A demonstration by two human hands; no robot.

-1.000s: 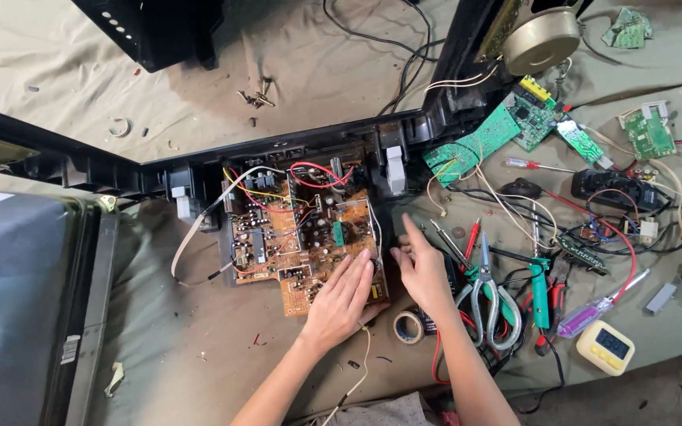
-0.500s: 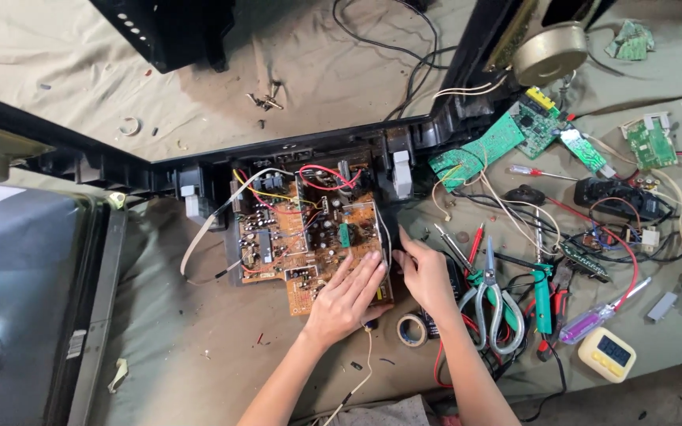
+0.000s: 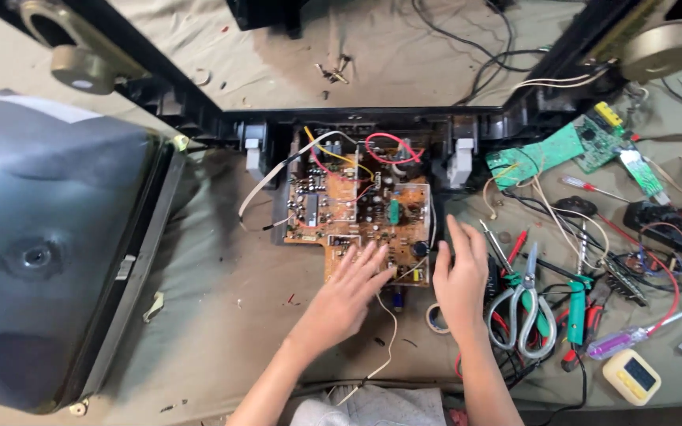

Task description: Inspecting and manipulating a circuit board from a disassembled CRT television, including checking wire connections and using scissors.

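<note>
Your left hand (image 3: 345, 296) has slid onto the circuit board (image 3: 361, 221) near edge; right hand (image 3: 461, 276) beside it; both open, flat, gripping nothing

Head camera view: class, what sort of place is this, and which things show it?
Probably an electronics repair workspace. An orange circuit board lies in an opened black casing under both hands, a picture tube sits at the left, and scissors and loose green boards lie at the right.

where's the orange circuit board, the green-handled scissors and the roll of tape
orange circuit board (image 3: 333, 209): head view, bare middle of the board.
green-handled scissors (image 3: 527, 272): head view, on the blades just above the pivot.
roll of tape (image 3: 433, 319): head view, on its rim beside the right hand.
</note>
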